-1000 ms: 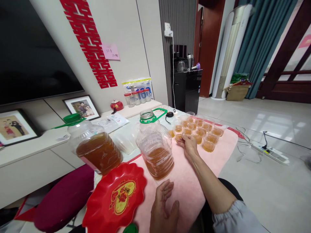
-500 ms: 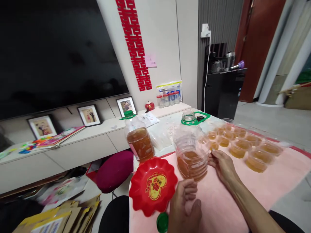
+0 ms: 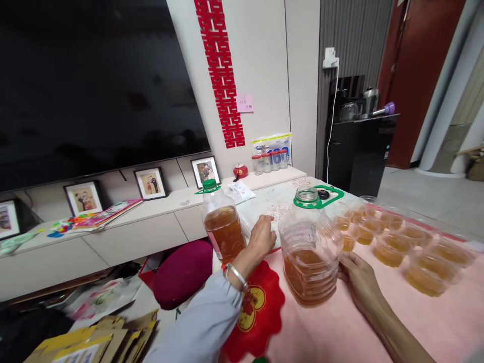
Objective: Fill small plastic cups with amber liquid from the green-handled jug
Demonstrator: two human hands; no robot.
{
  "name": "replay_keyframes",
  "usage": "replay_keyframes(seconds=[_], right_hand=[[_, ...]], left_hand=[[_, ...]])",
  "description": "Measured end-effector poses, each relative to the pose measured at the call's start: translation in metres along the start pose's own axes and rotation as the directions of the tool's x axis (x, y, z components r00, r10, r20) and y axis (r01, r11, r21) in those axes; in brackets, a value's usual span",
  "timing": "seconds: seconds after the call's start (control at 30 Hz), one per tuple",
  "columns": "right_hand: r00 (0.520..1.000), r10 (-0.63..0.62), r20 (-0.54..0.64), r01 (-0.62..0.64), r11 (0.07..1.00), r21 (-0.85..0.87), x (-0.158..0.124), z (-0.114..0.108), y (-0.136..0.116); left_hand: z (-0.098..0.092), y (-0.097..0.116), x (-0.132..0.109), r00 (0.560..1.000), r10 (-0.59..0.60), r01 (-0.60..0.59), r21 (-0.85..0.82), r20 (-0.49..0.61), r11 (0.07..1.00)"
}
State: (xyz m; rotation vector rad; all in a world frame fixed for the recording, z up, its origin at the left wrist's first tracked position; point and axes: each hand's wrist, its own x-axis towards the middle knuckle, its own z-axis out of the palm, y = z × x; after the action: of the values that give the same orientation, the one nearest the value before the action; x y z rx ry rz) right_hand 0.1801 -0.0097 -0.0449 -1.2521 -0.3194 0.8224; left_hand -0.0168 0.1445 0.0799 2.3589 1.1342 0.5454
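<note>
A large clear plastic jug (image 3: pixel 312 269) of amber liquid stands uncapped on the pink cloth, its green collar and handle (image 3: pixel 333 196) round the neck. My right hand (image 3: pixel 357 276) is at its lower right side, fingers loosely bent near the wall; whether they touch it is unclear. My left hand (image 3: pixel 262 236) reaches over the red scalloped plate (image 3: pixel 264 322), index finger stretched forward and the others curled, nothing visible in it. It is beside a clear plastic stack or bag (image 3: pixel 246 220), partly hidden. A second jug (image 3: pixel 225 234), green-capped, stands left of that hand.
Several clear cups of amber liquid (image 3: pixel 393 249) stand in rows on the right. A green cap (image 3: pixel 260 360) shows at the bottom edge. Left are a maroon stool (image 3: pixel 183 275) and cardboard pieces (image 3: pixel 109 338). Behind runs a low cabinet (image 3: pixel 132 229) with picture frames.
My left hand has moved from the front of the jug up and forward across the red plate. My right hand stays by the jug. The view has shifted slightly.
</note>
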Motion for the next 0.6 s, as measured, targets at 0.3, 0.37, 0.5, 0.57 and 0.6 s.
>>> replay_keyframes(seconds=[0.3,0.37,0.5,0.57,0.6], right_hand=[[0.997,-0.027,0.072,0.033,0.996,-0.081,0.001,0.001,0.003],[0.996,-0.034,0.082,0.042,0.995,-0.095,0.001,0.001,0.003],[0.996,-0.039,0.086,0.049,0.992,-0.117,0.004,0.000,0.005],[0.995,-0.040,0.089,0.051,0.991,-0.122,0.005,-0.001,0.006],[0.995,-0.040,0.090,0.051,0.991,-0.122,0.006,-0.001,0.007]], left_hand=[[0.017,-0.024,0.071,0.974,-0.209,0.175,0.284,0.092,0.943],[0.019,-0.032,0.077,0.962,-0.254,0.207,0.334,0.104,0.920],[0.017,-0.042,0.078,0.954,-0.284,0.227,0.397,0.091,0.889],[0.013,-0.043,0.076,0.956,-0.279,0.217,0.419,0.093,0.882],[0.010,-0.043,0.074,0.956,-0.275,0.206,0.429,0.105,0.879]])
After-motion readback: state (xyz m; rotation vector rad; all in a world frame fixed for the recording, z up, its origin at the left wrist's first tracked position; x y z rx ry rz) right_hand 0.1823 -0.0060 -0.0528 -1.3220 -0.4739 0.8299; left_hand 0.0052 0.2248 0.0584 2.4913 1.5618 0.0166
